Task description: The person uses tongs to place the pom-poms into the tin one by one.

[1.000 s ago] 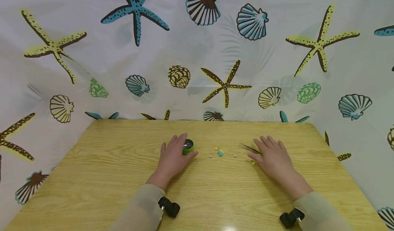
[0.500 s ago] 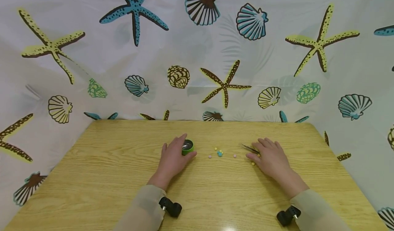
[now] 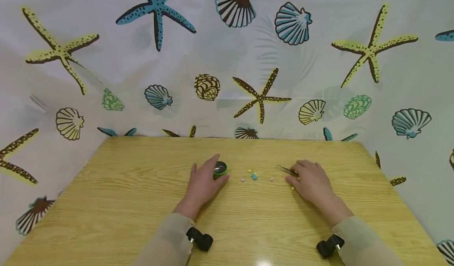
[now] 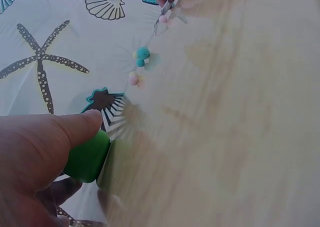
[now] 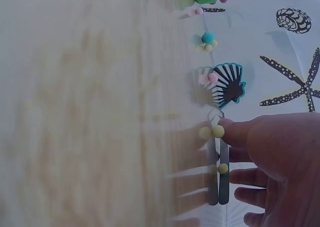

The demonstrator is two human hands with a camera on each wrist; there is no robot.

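Observation:
My left hand (image 3: 203,183) holds a small round green container (image 3: 220,170) with a dark, shiny inside. Its thumb lies along the near side in the left wrist view, at the green wall (image 4: 89,159), and the fingers are around the far side. My right hand (image 3: 312,181) is low over a pair of metal tweezers (image 3: 286,170) lying on the table, points toward the left. In the right wrist view, the thumb is right at the tweezers (image 5: 224,182) near a yellow bead (image 5: 218,131); the loosely bent fingers stay beside them. Another yellow bead (image 5: 223,168) sits close by.
Between the hands lie small beads: a pink one (image 3: 242,180), a blue cluster (image 3: 254,177) with yellow ones around it, and another pink one (image 3: 271,179). The wooden table (image 3: 142,203) meets a patterned cloth (image 3: 198,53) at the back.
The left hand and the green container have shifted slightly right, closer to the beads. The right hand's fingers have drawn in a little over the tweezers, which stay in place.

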